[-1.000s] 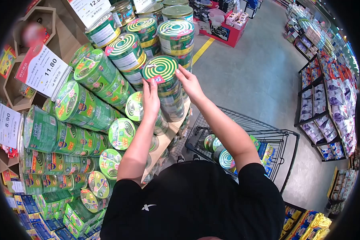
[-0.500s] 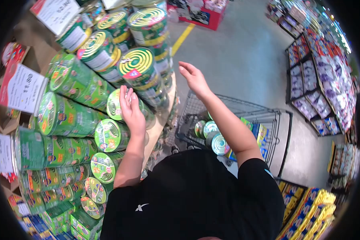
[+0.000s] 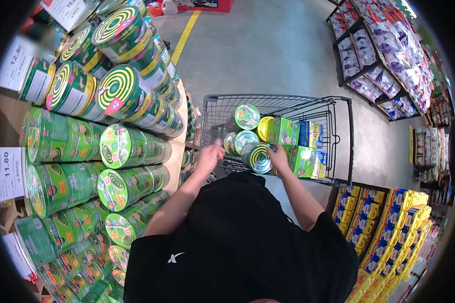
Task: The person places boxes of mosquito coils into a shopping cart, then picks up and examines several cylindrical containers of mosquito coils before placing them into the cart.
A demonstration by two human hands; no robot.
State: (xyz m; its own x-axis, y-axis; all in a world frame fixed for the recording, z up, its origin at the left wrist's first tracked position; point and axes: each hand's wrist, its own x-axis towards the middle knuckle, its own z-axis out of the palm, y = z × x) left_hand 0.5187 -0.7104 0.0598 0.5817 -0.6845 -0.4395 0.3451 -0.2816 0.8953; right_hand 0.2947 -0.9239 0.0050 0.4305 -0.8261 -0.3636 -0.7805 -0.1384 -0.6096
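Note:
My right hand (image 3: 279,157) grips the right rim of a mosquito coil canister (image 3: 258,159), its round end showing a yellow-and-green spiral. This canister sits at the near side of the wire shopping cart (image 3: 278,96). My left hand (image 3: 211,158) is beside the cart's left end, holding nothing, its fingers partly apart and slightly blurred. Next to the gripped canister are other green round canisters (image 3: 247,116), a yellow-lidded canister (image 3: 265,128) and green boxes (image 3: 287,132).
Stacked green mosquito coil canisters (image 3: 120,146) fill the wooden shelf (image 3: 175,162) on my left, with price tags (image 3: 6,174). Blue-and-yellow boxes (image 3: 313,134) lie in the cart's right part. Yellow packs (image 3: 389,227) are at lower right; a rack of bagged goods (image 3: 389,55) stands behind.
My left hand has left the canisters on the shelf and moved right to the cart. My right hand has come down onto a canister in the cart. The view has shifted right.

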